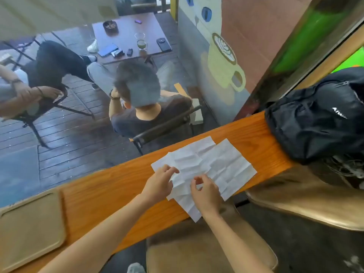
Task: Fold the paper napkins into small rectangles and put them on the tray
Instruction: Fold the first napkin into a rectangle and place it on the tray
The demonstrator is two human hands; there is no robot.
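Observation:
Unfolded white paper napkins (214,164), creased in a grid, lie overlapping on the orange wooden counter (110,192). My left hand (159,182) rests on the left part of the nearest napkin, fingers spread, fingertips on the paper. My right hand (205,192) hovers over the napkin's near part, thumb and forefinger curled close together at a fold; whether they pinch the paper is unclear. One napkin corner hangs over the counter's near edge. A beige tray (29,229) sits on the counter at the far left, well away from both hands.
A black backpack (319,115) sits on the counter's right end. Tan padded stools (206,251) stand below the near edge. Beyond the glass, two people sit on chairs by a low table (130,36) with phones and a glass.

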